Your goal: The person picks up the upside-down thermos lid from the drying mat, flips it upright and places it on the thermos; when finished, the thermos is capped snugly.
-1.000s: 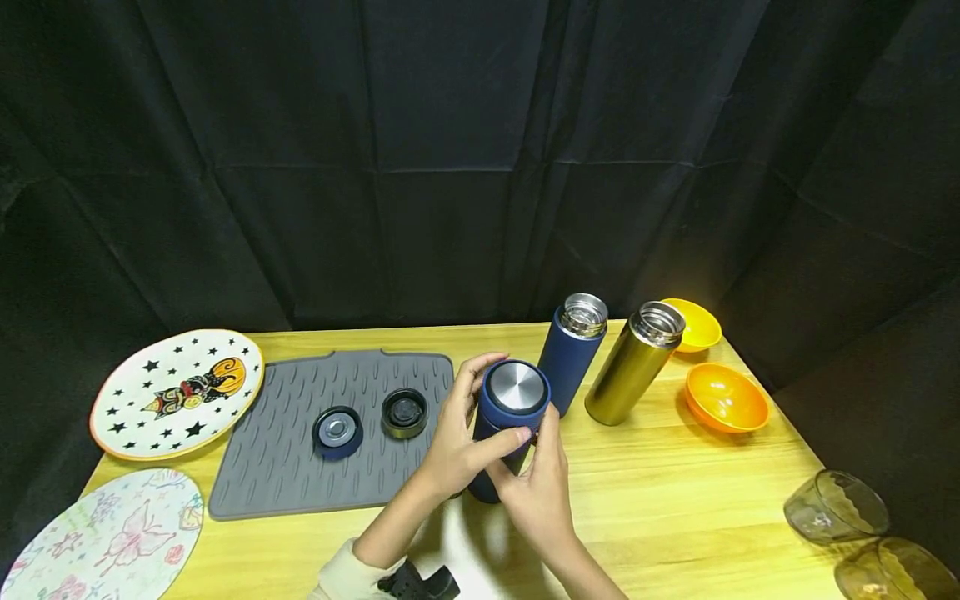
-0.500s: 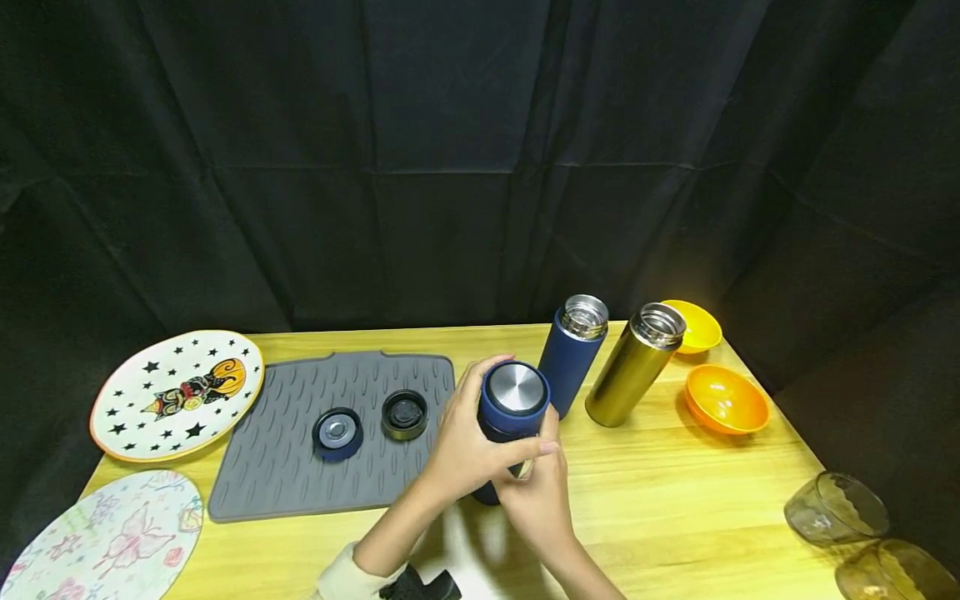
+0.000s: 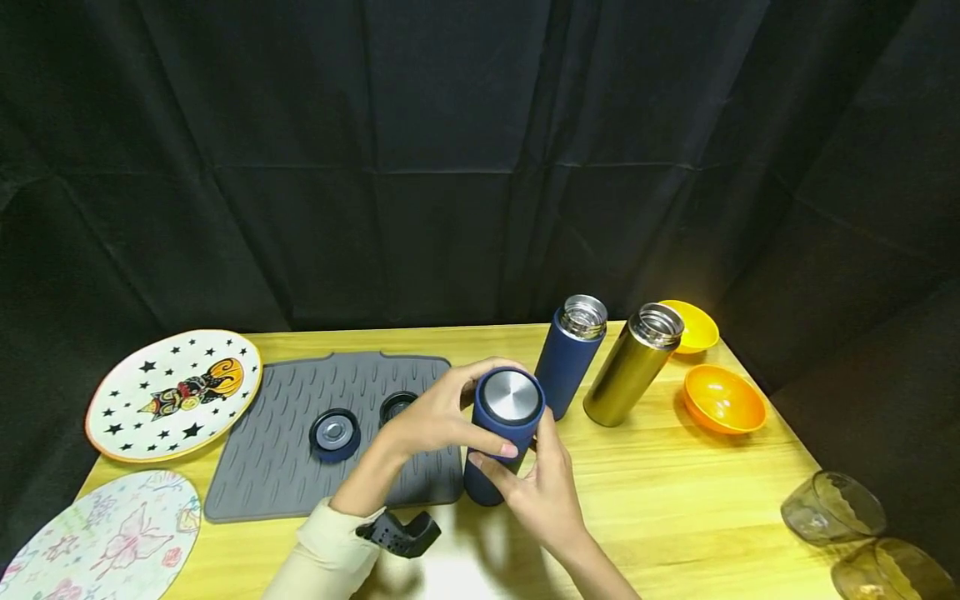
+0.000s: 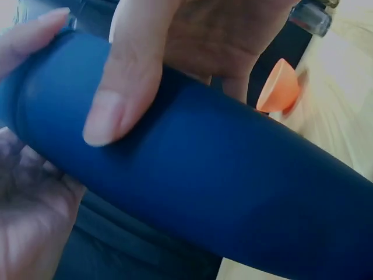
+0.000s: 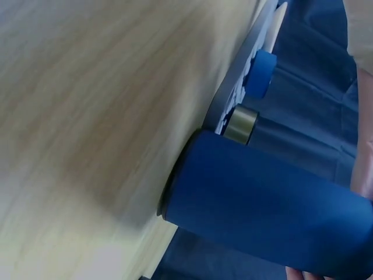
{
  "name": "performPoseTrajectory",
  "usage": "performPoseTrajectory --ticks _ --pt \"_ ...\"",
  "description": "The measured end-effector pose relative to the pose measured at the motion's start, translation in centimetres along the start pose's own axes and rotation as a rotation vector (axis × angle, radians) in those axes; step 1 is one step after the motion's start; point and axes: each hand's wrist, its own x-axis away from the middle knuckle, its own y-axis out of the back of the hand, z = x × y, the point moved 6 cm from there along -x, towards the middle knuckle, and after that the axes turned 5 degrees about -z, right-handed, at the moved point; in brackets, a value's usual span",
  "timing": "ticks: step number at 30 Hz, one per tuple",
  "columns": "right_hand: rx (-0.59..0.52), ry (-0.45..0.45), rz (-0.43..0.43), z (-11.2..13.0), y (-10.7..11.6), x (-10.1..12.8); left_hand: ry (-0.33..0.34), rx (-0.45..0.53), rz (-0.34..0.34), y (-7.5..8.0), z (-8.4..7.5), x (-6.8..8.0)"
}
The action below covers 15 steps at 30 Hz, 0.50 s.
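A dark blue thermos [image 3: 491,479] stands on the table before me, capped by a blue lid [image 3: 512,398] with a brushed-steel disc. My left hand [image 3: 435,421] grips the lid, thumb in front and fingers round the far side. Just below, my right hand [image 3: 540,487] holds the body from the right. Its thumb [image 4: 131,87] lies across the blue wall in the left wrist view. In the right wrist view the thermos body [image 5: 268,201] has its base at the wood. Behind it are an uncapped blue thermos [image 3: 568,367] and an uncapped gold thermos [image 3: 630,371].
On the grey mat [image 3: 262,467] lie an upturned blue lid [image 3: 334,435] and a gold-edged lid [image 3: 396,405], partly behind my left hand. Two plates [image 3: 172,396] stand left, orange [image 3: 723,400] and yellow [image 3: 693,327] bowls right, tinted glasses [image 3: 834,508] at the right edge.
My left wrist has swung left and its thumb has drawn back leftward across the lid, now covering part of the gold-edged lid. The held thermos top has shifted slightly left and down.
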Motion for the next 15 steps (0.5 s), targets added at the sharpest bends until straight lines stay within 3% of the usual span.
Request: performPoseTrajectory --ticks 4,6,10,15 --pt "-0.011 -0.023 0.018 -0.1 -0.2 0.0 -0.015 0.078 0.024 0.0 0.4 0.1" --pt "-0.024 -0.033 0.022 -0.2 -0.2 -0.2 -0.015 0.082 -0.003 0.0 0.6 0.3" --pt "-0.045 -0.06 0.008 -0.3 -0.4 -1.2 0.03 0.016 -0.163 1.1 0.6 1.9" --pt "-0.052 -0.101 -0.055 -1.0 -1.4 -4.5 0.052 -0.064 -0.394 4.6 0.5 6.0"
